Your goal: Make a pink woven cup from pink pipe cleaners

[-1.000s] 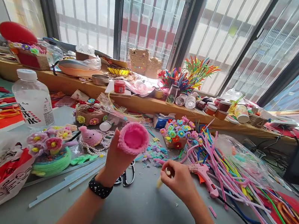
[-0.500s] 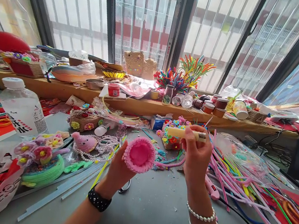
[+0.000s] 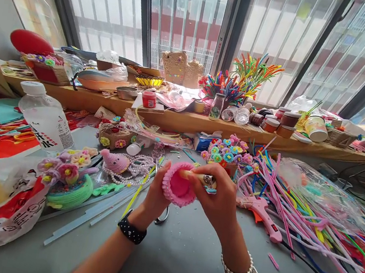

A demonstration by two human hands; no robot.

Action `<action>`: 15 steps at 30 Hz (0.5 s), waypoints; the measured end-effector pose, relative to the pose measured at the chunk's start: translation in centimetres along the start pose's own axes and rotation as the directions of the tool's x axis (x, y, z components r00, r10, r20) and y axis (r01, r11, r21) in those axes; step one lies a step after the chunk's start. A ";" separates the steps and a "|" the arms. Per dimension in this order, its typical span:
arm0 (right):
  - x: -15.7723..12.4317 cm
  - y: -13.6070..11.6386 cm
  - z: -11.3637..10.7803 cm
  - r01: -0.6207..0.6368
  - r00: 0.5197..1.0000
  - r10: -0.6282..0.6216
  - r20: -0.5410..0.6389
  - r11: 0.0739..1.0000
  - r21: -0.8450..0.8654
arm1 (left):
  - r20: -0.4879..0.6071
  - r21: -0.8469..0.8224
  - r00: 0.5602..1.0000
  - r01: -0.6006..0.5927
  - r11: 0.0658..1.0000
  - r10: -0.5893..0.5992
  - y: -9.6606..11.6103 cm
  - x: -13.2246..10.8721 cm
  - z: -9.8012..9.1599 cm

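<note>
My left hand [image 3: 158, 192] is wrapped around the left side of a small round pink basket [image 3: 167, 189] of fuzzy pipe cleaner, its opening tilted toward me. In my right hand [image 3: 219, 197] is a pale yellow lighter [image 3: 197, 175], pinched between thumb and fingers with its metal top to the right. The lighter's plain end reaches into the basket's opening; whether it touches the bottom I cannot tell. Scissors [image 3: 162, 216] lie partly hidden beneath my left hand. To the right of my right hand rests a pink glue gun [image 3: 268, 219].
Clear glue sticks [image 3: 86, 220], a bead string [image 3: 138, 171] and a pink plush figure [image 3: 114, 162] lie to the left, near a water bottle [image 3: 46, 119]. Pink pipe cleaners [image 3: 285, 189] spread on the right. Behind is a basket of fuzzy flowers [image 3: 230, 151].
My right hand has come down and left, bringing the lighter from above the table into the basket. The basket has shifted slightly and tilted. The view has turned a little, uncovering the glue gun.
</note>
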State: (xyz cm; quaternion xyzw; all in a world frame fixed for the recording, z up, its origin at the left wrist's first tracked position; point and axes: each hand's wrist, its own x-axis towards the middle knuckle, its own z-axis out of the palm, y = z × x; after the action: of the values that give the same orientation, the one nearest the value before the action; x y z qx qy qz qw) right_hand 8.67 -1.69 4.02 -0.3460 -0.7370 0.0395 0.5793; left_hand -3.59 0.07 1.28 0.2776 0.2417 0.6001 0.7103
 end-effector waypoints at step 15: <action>-0.4 -0.5 0.1 -0.019 0.989 0.033 -0.147 0.995 0.094 | 0.074 0.058 0.996 0.053 0.997 -0.057 0.2 0.0 -0.8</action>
State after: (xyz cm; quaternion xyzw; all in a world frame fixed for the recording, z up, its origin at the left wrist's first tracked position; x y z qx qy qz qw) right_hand 8.36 -2.22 3.87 -0.3305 -0.6845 0.0553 0.6475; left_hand -4.31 0.24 0.82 0.3131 0.2391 0.5623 0.7270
